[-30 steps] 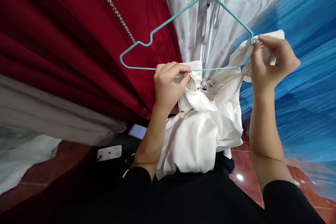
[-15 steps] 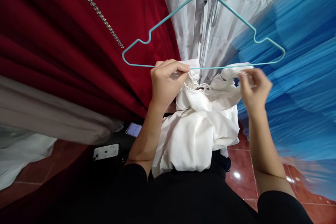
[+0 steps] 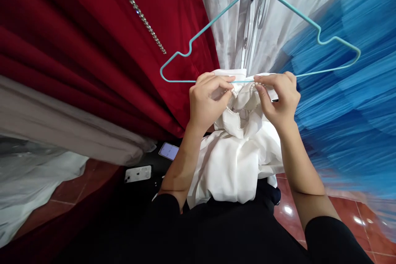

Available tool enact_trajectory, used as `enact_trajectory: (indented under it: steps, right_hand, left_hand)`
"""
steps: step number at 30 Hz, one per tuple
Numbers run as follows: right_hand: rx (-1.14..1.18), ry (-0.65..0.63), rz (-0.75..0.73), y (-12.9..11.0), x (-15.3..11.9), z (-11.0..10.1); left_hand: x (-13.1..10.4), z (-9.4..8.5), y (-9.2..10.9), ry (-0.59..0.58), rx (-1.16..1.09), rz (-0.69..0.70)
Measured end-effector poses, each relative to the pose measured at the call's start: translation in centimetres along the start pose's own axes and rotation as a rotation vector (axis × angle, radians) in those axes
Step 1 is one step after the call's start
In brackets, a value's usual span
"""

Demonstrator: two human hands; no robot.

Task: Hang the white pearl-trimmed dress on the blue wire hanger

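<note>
A white garment with pearl beading lies over my lap, its upper part gathered up against the lower bar of a light-blue hanger. My left hand pinches the beaded edge of the garment at the bar, left of the middle. Close beside it, my right hand pinches another beaded edge at the same bar. Both thumbs are below the bar, with the fingers along it. Folds of cloth partly hide what lies between the fingertips.
Red cloth hangs at the left, with a jewelled strand on it. Blue tulle hangs at the right. White drapes and metal poles stand behind. Two phones lie on a black surface at lower left.
My right hand has moved left along the hanger bar, close to my left hand, bringing the garment's right edge with it. The hanger and both phones appear further right in view.
</note>
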State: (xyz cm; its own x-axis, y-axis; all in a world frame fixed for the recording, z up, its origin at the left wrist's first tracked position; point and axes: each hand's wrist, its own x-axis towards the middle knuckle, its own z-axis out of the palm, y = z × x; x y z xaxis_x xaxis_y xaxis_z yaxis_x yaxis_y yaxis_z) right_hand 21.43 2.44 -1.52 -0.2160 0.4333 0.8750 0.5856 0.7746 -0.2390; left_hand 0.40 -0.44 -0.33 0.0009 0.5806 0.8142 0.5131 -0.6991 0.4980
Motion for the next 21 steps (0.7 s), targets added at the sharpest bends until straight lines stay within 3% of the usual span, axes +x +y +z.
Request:
enact_trajectory:
  steps: [2,4,9,12,14,17,21]
  right_hand:
    - [0.018,0.039,0.019,-0.2,-0.1,0.3]
    - [0.034,0.059,0.025,-0.3,0.0,0.6]
    - [0.002,0.096,-0.010,-0.2,0.2,1.0]
    - [-0.006,0.084,0.016,0.0,0.0,0.9]
    - [0.009,0.064,0.032,0.0,-0.2,0.8]
    - [0.037,0.052,0.058,-0.1,-0.3,0.7]
    - [0.013,0.035,0.112,-0.5,-0.4,0.7]
  left_hand:
    - [-1.3,-0.5,0.0,0.065,-0.038,0.080]
    - [-3.1,-1.6,-0.6,0.128,-0.087,0.053]
    - [-6.8,-5.2,-4.5,0.415,-0.233,-0.454]
    - [-5.5,-7.3,-6.5,0.596,-0.210,-0.545]
    - [-3.2,-8.6,-7.1,0.665,-0.176,-0.466]
    - [1.1,-10.0,-7.5,0.644,-0.077,-0.197]
    - [6.1,-10.1,-8.3,0.526,0.077,0.112]
